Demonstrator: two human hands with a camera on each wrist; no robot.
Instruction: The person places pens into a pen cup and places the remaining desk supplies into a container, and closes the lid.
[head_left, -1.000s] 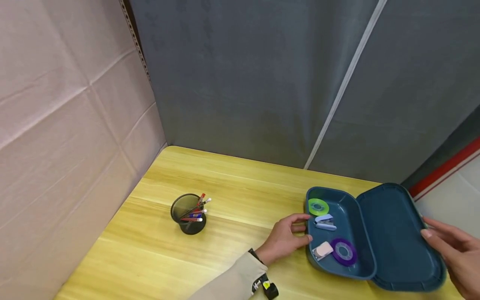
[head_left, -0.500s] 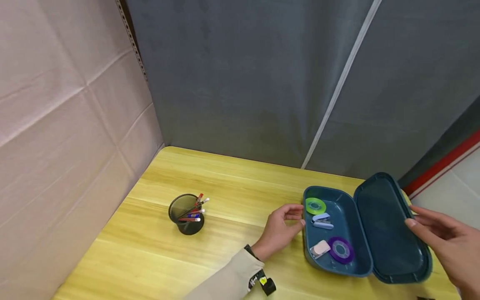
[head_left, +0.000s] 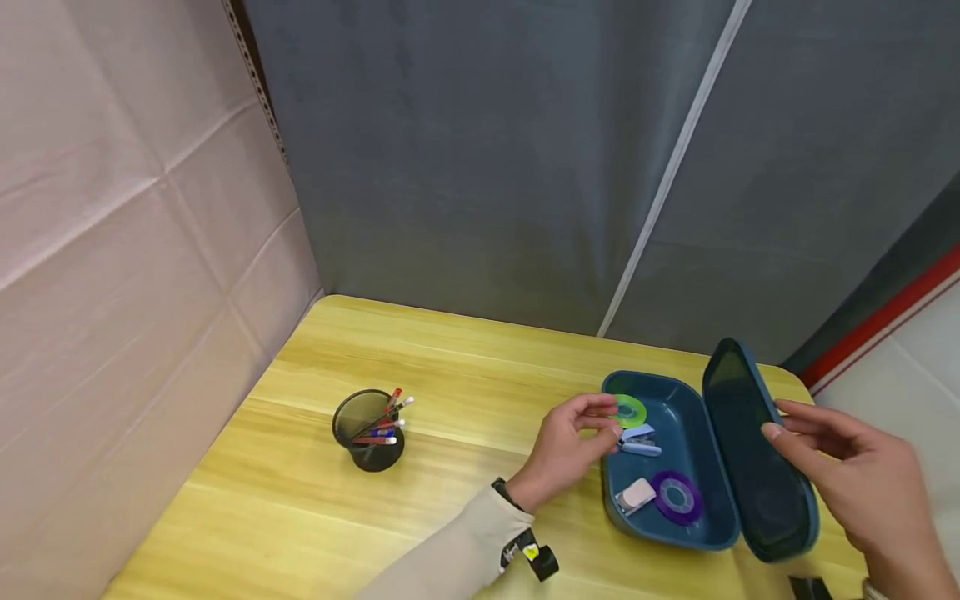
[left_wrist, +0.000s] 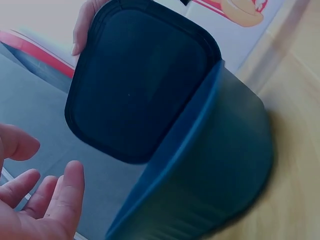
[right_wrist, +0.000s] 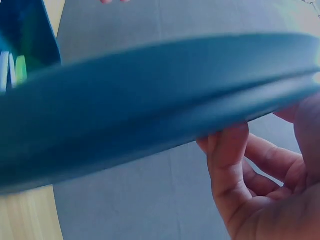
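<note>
A dark blue plastic box [head_left: 693,454] stands on the wooden table, its hinged lid [head_left: 738,450] raised and tilted on the right side. My right hand [head_left: 862,471] pinches the lid's outer edge between thumb and fingers. Over the box's left rim hovers my left hand [head_left: 566,450], fingers loosely bent and holding nothing; the left wrist view shows a gap between its fingers and the box. Inside lie a green tape roll [head_left: 634,410], a light blue stapler [head_left: 642,450], a purple tape roll [head_left: 677,497] and a small pale block [head_left: 637,494] with a clear part.
Left of the box, a black mesh pen cup [head_left: 377,457] holds several pens and pencils. A grey curtain [head_left: 465,167] hangs behind the table [head_left: 465,375], and a pale cloth wall [head_left: 135,292] runs along the left. At the right is a white panel with a red edge [head_left: 892,317].
My right hand has swung the lid up and leftward from lying nearly flat to standing steeply. My left hand has come off the box's left side and now overlaps its rim.
</note>
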